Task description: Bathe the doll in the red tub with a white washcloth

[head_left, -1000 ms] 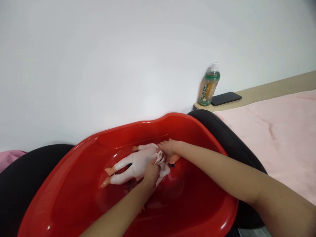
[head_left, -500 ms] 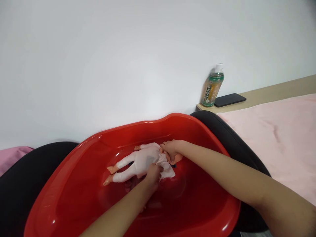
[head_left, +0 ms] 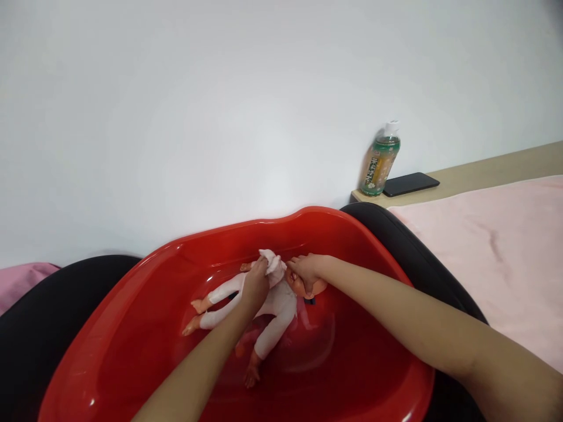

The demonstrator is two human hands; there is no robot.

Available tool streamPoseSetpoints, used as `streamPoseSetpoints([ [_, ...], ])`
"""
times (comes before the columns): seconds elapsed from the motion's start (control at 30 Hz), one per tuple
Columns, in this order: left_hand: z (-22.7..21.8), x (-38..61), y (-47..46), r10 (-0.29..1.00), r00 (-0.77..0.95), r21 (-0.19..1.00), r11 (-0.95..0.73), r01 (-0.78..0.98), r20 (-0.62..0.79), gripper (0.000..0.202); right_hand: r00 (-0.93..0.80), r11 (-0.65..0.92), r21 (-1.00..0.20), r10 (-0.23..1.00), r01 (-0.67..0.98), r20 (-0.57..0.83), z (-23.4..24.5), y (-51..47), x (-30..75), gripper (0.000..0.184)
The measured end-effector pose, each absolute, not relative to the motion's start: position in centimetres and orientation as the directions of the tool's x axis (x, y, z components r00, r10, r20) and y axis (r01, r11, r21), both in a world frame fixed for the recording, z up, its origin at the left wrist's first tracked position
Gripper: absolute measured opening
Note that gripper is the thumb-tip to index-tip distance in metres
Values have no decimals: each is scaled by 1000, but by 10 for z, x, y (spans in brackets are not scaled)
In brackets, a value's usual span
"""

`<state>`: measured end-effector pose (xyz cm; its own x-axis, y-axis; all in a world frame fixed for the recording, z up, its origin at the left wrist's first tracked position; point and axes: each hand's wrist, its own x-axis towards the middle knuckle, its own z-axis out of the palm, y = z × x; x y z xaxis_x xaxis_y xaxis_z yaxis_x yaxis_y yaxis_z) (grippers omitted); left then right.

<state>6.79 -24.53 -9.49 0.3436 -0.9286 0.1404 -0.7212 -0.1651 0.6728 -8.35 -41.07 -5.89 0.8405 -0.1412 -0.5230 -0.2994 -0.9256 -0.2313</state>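
Observation:
A doll (head_left: 276,310) with a white cloth body and bare plastic hands and feet lies in a red plastic tub (head_left: 365,369) that holds shallow water. My left hand (head_left: 255,287) grips a small white cloth (head_left: 273,264) and presses it against the far side of the doll's chest. My right hand (head_left: 307,271) is clasped over the doll's head, which it mostly hides. One doll arm stretches toward me, its hand under the water.
The tub rests on a black cushioned seat (head_left: 422,258). A pink blanket (head_left: 492,246) covers the surface at right. A green drink bottle (head_left: 380,159) and a black phone (head_left: 410,183) sit on a wooden ledge by the white wall.
My left hand has carried the cloth from the near side of the doll up and over to its far side. The doll's near arm is now uncovered. My right hand stays on the head.

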Motion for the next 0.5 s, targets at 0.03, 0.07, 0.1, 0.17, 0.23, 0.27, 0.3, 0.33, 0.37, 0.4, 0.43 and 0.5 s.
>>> streamPoseSetpoints([
  [0.03,-98,68,-246,-957,262,640,-123,-758,126,40,842,-926,-228,-146,-301,-520,-60,-411,-83,117],
  [0.07,-102,67,-246,-978,181,617,-79,-783,105,43,843,-926,-223,-154,-306,-516,-60,-410,-83,117],
  [0.1,-105,66,-245,-992,98,586,-34,-810,77,49,844,-926,-218,-160,-308,-513,-61,-410,-82,117],
  [0.17,-108,66,-239,-997,-83,440,73,-895,-3,63,843,-929,-211,-160,-304,-513,-63,-410,-82,116],
  [0.23,-106,70,-230,-967,-233,251,200,-947,-106,71,842,-930,-207,-160,-303,-515,-64,-410,-81,117],
  [0.27,-104,74,-226,-948,-279,163,254,-953,-154,70,842,-931,-209,-157,-301,-515,-65,-410,-81,118],
  [0.3,-101,80,-221,-935,-302,96,289,-953,-187,67,845,-929,-213,-157,-302,-511,-66,-410,-81,120],
  [0.33,-99,88,-216,-933,-301,60,295,-954,-198,64,848,-927,-217,-163,-307,-505,-67,-410,-81,121],
  [0.37,-97,97,-210,-936,-287,27,288,-957,-205,60,850,-924,-222,-167,-312,-500,-68,-411,-81,122],
  [0.4,-97,108,-204,-939,-269,-25,281,-959,-213,58,851,-920,-230,-171,-319,-497,-69,-411,-81,122],
  [0.43,-98,120,-196,-943,-249,-80,271,-959,-220,57,852,-915,-237,-178,-328,-493,-70,-412,-81,121],
  [0.5,-104,148,-177,-951,-207,-182,251,-951,-227,56,850,-907,-241,-193,-345,-490,-72,-413,-81,117],
])
